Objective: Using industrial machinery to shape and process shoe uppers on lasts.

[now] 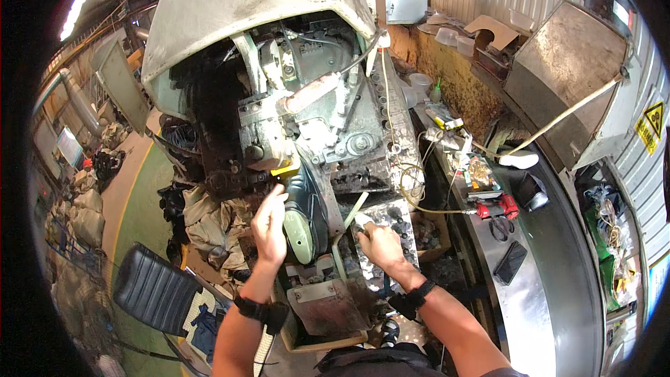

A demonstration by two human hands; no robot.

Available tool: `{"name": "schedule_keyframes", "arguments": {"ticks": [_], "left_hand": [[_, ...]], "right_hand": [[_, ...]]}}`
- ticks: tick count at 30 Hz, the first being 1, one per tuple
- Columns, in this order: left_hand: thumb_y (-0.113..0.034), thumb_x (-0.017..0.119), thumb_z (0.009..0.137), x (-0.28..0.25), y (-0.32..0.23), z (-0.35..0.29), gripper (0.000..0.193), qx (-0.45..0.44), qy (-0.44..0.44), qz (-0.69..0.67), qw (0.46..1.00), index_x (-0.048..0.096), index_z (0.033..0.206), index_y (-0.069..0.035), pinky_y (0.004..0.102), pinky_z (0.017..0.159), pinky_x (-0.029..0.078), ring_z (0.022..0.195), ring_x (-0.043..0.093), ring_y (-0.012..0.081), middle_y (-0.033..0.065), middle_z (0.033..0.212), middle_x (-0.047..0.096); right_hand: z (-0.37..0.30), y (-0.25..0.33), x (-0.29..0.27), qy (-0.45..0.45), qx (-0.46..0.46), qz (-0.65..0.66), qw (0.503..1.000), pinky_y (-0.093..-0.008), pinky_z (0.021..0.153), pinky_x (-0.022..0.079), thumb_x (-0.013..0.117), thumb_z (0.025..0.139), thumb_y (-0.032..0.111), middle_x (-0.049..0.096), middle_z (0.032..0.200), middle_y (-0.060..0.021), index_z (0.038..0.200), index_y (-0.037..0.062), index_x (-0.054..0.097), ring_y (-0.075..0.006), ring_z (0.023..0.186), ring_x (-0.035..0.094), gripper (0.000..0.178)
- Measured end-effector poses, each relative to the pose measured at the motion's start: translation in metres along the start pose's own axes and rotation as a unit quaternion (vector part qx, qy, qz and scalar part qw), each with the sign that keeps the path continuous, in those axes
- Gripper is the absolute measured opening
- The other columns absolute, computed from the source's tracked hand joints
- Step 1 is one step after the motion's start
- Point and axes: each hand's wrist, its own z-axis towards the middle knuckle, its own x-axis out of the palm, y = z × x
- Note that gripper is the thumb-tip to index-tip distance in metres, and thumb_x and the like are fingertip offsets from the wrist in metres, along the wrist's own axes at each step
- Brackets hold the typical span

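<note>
A dark shoe (305, 199) lies lengthwise at the front of a large, grimy machine (335, 122). At its near end shows a pale green, rounded part (299, 236) with a small hole. My left hand (270, 227) is beside the shoe's left side, its fingers stretched out and holding nothing; whether it touches the shoe I cannot tell. My right hand (381, 244) has its fingers curled around a small white piece (363, 220), near a pale lever (356, 209) on the machine's front. A yellow part (285, 167) sits at the shoe's far end.
On the right, a metal bench (520, 307) bears a red power tool (499, 207) and a black phone-like object (511, 262). A beige hose (419, 206) runs toward the tool. A black chair (155, 287) stands left; a worn box (324, 344) is below my hands. Sacks (213, 223) lie beside the machine.
</note>
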Motion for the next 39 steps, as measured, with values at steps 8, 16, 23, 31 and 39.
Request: {"name": "schedule_keyframes", "arguments": {"ticks": [8,16,23,31,39], "left_hand": [[-0.032,0.04,0.099,-0.005,0.022,0.044,0.048,0.152,0.193,0.048,0.968,0.068,0.104,0.006,0.0428,0.111,0.035,0.117,0.062,0.0322,0.0184,0.116,0.069],[-0.032,0.028,0.1,-0.005,0.036,0.025,0.053,0.208,0.09,0.097,0.969,0.066,0.094,0.003,0.0473,0.112,0.033,0.112,0.061,0.0354,0.0188,0.106,0.07],[-0.025,0.033,0.1,-0.012,0.035,0.03,0.043,0.176,0.118,0.04,0.976,0.065,0.092,0.003,0.0448,0.111,0.034,0.119,0.057,0.0365,0.019,0.112,0.067],[-0.017,0.045,0.105,-0.035,0.043,-0.004,0.037,0.018,0.108,-0.151,0.982,0.06,0.132,0.005,0.0392,0.122,0.022,0.146,0.036,0.0269,0.0177,0.15,0.049],[-0.014,0.051,0.103,-0.064,0.044,-0.024,0.034,-0.139,0.043,-0.241,0.96,0.063,0.126,0.008,0.0352,0.11,0.041,0.129,0.056,0.0235,0.0169,0.137,0.06]], "right_hand": [[0.001,0.005,-0.001,0.001,0.026,0.043,0.999,-0.0539,0.07,0.054,0.063,0.092,0.027,0.066,0.073,-0.0261,0.086,0.003,0.068,-0.0471,0.072,0.066,0.025],[-0.006,0.019,-0.008,-0.017,0.023,0.035,0.999,-0.0476,0.06,0.054,0.069,0.091,0.026,0.067,0.069,-0.0216,0.076,0.002,0.065,-0.0407,0.066,0.068,0.029],[-0.002,0.039,-0.02,0.055,0.095,0.126,0.986,-0.0401,0.073,0.059,0.071,0.093,0.039,0.073,0.087,-0.0218,0.101,-0.0043,0.069,-0.031,0.082,0.074,0.044],[-0.001,0.141,0.013,0.041,-0.109,0.162,0.98,-0.0486,0.118,0.028,0.087,0.074,0.046,0.031,0.145,-0.0391,0.151,-0.0137,0.007,-0.0516,0.137,0.035,0.126],[-0.011,0.145,0.058,-0.051,-0.071,0.081,0.993,-0.052,0.104,0.039,0.085,0.072,0.021,0.042,0.128,-0.0364,0.145,-0.0119,0.024,-0.0522,0.119,0.044,0.101]]}}
